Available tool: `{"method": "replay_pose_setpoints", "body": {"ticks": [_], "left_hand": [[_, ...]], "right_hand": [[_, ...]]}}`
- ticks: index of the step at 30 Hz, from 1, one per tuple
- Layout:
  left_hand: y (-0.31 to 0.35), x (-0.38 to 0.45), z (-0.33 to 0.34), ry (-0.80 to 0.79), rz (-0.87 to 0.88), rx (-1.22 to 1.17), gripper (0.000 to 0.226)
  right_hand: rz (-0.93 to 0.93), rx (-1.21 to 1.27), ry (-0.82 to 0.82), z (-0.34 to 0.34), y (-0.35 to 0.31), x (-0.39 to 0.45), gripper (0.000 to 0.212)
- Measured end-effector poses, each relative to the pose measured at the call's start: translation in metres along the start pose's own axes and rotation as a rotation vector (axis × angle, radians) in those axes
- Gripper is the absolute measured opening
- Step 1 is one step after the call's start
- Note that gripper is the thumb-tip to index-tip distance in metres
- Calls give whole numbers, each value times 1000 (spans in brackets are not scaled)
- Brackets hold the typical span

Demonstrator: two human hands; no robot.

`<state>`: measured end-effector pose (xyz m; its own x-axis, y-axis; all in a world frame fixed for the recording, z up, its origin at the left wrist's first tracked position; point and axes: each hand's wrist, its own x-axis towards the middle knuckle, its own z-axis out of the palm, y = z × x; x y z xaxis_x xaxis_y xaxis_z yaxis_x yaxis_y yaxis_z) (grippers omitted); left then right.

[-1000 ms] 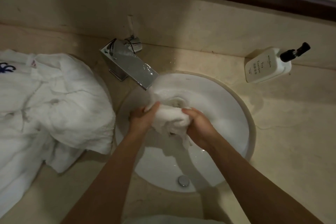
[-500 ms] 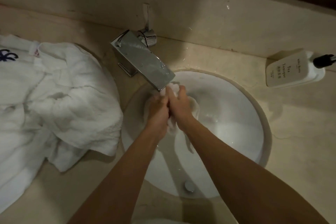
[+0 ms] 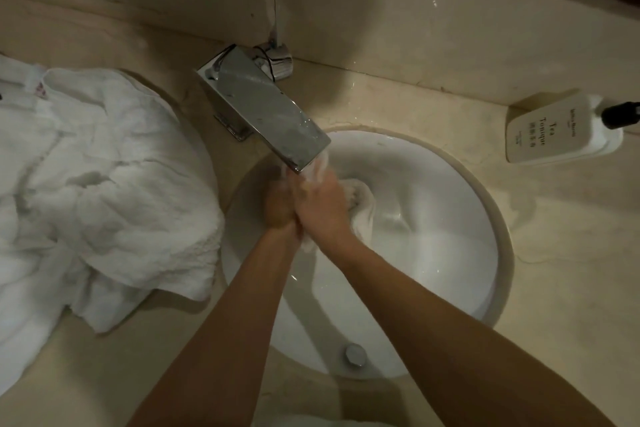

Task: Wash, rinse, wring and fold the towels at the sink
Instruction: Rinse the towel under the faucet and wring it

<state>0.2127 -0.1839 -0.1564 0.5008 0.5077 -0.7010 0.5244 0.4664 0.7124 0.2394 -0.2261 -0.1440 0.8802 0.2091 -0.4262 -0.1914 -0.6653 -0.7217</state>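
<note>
Both hands are working together beneath the spout of the faucet (image 3: 263,111), over the upper-left part of the sink (image 3: 450,253). The left hand (image 3: 280,204) and the right hand (image 3: 320,206) are pressing side by side, each clenching around the same small white towel (image 3: 362,208), which is bunching between the palms and spilling out toward three o'clock of the right hand. A likely fault from here is splashing: with the cloth held this close under the spout, water may be running off it over the rim at eleven o'clock and onto the counter (image 3: 554,253). Loose ends may also be dragging toward the drain or slipping free if the grasp is loosening. The towel is looking soaked, crumpled and compact, its folds bright against the basin. A heap of white towels (image 3: 104,184) is lying on the counter at nine o'clock of the sink, and a soap bottle (image 3: 561,130) is lying on its side at two o'clock.
</note>
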Motion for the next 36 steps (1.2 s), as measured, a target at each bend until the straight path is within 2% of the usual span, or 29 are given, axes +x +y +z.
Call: {"method": "replay_pose_setpoints", "body": {"ticks": [2, 4, 6, 8, 9, 11, 14, 16, 18, 19, 21, 24, 26, 27, 28, 29, 30, 31, 33, 35, 36], "left_hand": [[2, -10, 1, -69, 40, 94, 34], [-7, -22, -3, -64, 174, 233, 38], [-23, -20, -13, -18, 410, 557, 45], [-36, -4, -23, 123, 580, 939, 42], [-42, 4, -23, 131, 569, 1017, 37], [-53, 14, -17, 8, 454, 1037, 50], [-58, 19, -10, -108, 369, 1169, 67], [-54, 22, -19, -165, 286, 1073, 84], [-53, 24, -31, -310, 117, 1050, 99], [-52, 23, -37, -381, 45, 1080, 96], [-51, 19, -49, -459, -42, 1052, 75], [-33, -3, -65, -366, -79, 667, 51], [-14, -25, -69, -264, 25, 490, 51], [-5, -35, -67, -232, 96, 459, 55], [2, -44, -64, -209, 172, 475, 59], [7, -51, -61, -194, 247, 531, 64], [13, -57, -57, -176, 316, 617, 70], [18, -61, -55, -151, 386, 693, 72], [29, -67, -52, -118, 503, 723, 70], [38, -72, -51, -99, 567, 712, 65], [41, -73, -51, -87, 579, 737, 63]], "right_hand": [[31, 29, 77, -9, 4, 5, 28], [35, -2, 210, -25, 13, 16, 35], [49, 35, 261, -42, 32, 21, 28], [27, -90, 268, -49, 64, 10, 27], [7, -232, 231, -46, 83, 0, 36], [-4, -402, 130, -32, 114, -19, 57], [-29, -246, 190, -11, 128, -24, 54], [59, -111, 201, -15, 117, -17, 51], [163, 112, 152, -29, 105, -8, 42], [208, 263, 113, -38, 96, -3, 34], [253, 438, -9, -60, 88, 7, 30], [190, 414, -204, -89, 82, 16, 34], [131, 140, -224, -95, 87, 18, 26], [84, -145, -228, -93, 89, 17, 34], [40, -468, -191, -88, 93, 14, 52], [-36, -671, -130, -82, 99, 9, 70], [-136, -719, -89, -76, 103, 3, 79], [-250, -646, -111, -73, 97, -5, 82], [-430, -333, -331, -69, 74, -21, 92], [-432, -176, -511, -67, 54, -28, 103], [-433, -187, -499, -67, 48, -24, 94]]}}
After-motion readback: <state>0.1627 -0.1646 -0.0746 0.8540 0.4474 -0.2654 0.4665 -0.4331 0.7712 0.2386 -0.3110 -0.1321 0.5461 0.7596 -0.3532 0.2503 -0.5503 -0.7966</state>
